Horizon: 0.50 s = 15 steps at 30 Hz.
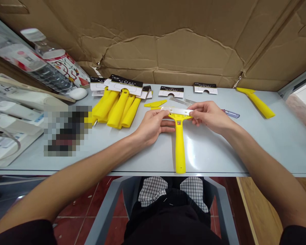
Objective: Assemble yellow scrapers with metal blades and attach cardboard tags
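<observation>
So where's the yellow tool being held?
The yellow tool is just right of centre in the head view, between left hand and right hand, handle toward the table's near edge.

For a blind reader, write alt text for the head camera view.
A person's left hand and right hand hold a metal strip against the head of a yellow tool at a pale table. Yellow handles with black-and-white cards lie to the left; a yellow piece lies far right.

A person's left hand (pixel 151 125) and right hand (pixel 210 115) pinch a metal strip (pixel 178 111) across a yellow T-shaped tool (pixel 180 146) — left of it, carded yellow handles (pixel 120 110) lie on a pale table (pixel 214 153).
</observation>
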### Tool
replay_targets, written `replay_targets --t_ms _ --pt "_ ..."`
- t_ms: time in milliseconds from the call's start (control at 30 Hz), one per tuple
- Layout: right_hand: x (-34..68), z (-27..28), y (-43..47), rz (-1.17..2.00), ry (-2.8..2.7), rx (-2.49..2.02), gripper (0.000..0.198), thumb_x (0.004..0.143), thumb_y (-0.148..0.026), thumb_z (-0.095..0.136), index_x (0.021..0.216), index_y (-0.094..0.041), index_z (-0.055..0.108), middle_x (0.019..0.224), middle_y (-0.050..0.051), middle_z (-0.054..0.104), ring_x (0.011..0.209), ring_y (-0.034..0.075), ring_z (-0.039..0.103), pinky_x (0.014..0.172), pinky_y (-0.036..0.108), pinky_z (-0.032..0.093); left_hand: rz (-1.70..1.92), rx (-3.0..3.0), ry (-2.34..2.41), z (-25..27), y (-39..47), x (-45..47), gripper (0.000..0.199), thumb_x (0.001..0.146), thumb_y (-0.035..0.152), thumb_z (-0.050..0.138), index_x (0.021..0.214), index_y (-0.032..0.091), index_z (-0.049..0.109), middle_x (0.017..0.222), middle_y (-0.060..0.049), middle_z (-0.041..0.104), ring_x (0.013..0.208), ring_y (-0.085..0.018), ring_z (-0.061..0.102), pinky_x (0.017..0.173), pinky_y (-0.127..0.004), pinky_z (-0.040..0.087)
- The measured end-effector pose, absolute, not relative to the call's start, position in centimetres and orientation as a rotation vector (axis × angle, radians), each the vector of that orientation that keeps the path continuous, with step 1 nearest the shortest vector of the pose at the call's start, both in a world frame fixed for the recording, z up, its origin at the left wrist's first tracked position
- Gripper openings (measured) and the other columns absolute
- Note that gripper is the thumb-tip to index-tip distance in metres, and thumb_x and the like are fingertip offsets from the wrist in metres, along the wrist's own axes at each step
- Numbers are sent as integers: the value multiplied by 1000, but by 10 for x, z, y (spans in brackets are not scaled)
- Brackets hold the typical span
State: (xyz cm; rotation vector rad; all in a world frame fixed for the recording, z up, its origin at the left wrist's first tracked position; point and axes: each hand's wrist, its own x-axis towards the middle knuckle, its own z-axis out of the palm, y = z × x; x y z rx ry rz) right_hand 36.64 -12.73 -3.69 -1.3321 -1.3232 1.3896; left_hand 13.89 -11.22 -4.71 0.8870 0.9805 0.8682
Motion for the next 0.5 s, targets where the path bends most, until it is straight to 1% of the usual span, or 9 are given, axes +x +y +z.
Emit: replay_targets --t_ms 67,133,233,300,333,400,500 --pt "363 -37 -127 1392 -1224 -1354 17 78 -20 87 92 -19 77 74 6 73 60 14 58 52 30 47 840 880 970 -46 -110 138 14 99 16 63 98 10 76 104 -17 83 75 -22 80 60 -32 65" --pt "361 -35 -127 1387 -1166 -1364 14 78 -19 85 91 -18 78 76 7 72 59 13 56 50 30 46 835 878 963 -44 -107 136 12 96 14 65 95 10 75 103 -17 83 77 -23 80 59 -32 65" --pt "360 -32 -128 1406 -1132 -1337 15 78 -20 85 91 -18 79 87 9 72 65 14 58 49 30 46 873 878 955 -42 -104 135 11 94 11 65 88 10 75 100 -16 82 76 -20 78 61 -30 65" --pt "359 -32 -129 1413 -1106 -1317 18 75 -18 85 92 -18 78 92 9 73 69 15 60 50 30 48 877 881 950 -43 -103 135 13 94 10 65 87 10 75 97 -15 82 74 -19 77 62 -29 65" --pt "359 -32 -129 1407 -1092 -1310 21 73 -17 85 93 -19 78 92 9 73 69 15 61 52 31 50 871 886 946 -44 -103 134 13 95 11 65 87 10 76 96 -15 82 74 -19 77 62 -29 65" --pt "359 -33 -130 1381 -1082 -1299 27 71 -15 85 97 -19 77 84 6 71 66 16 61 55 33 52 840 908 933 -46 -101 134 13 95 13 67 89 10 77 97 -15 82 76 -19 77 61 -29 65" --pt "361 -36 -129 1341 -1117 -1285 32 71 -16 84 101 -21 75 73 1 66 61 16 59 58 36 54 791 988 919 -45 -97 130 9 93 17 73 91 11 79 103 -16 83 81 -21 79 61 -28 64"
